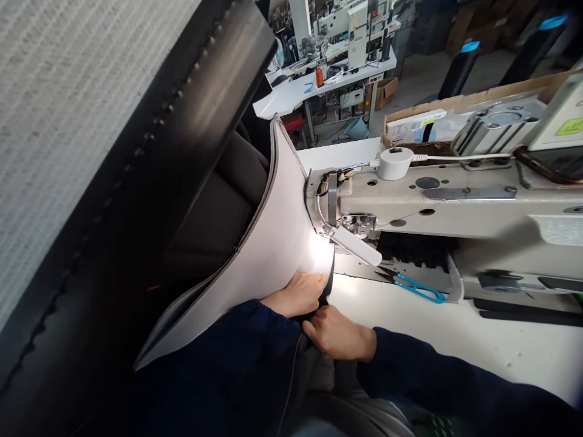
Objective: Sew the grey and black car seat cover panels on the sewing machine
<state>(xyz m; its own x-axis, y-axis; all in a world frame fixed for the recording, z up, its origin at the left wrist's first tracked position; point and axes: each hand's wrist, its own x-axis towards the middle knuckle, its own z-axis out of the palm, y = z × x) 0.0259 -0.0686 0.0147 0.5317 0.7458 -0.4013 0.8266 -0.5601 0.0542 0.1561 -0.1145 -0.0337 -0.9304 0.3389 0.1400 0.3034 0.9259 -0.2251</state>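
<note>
A large black cover with a pale foam backing (273, 243) stands curled up in front of the sewing machine head (410, 200). My left hand (298, 295) lies on the foam side near the lit needle area, fingers curled over the black edge. My right hand (339, 334) pinches the same black edge just below it, on the white table (455, 334). Both forearms are in dark blue sleeves.
Blue-handled snips (416, 288) lie on the table under the machine arm. A cardboard box (455, 115) sits behind the machine. Black stitched material (136, 182) fills the left side. Other sewing stations (328, 79) stand at the back.
</note>
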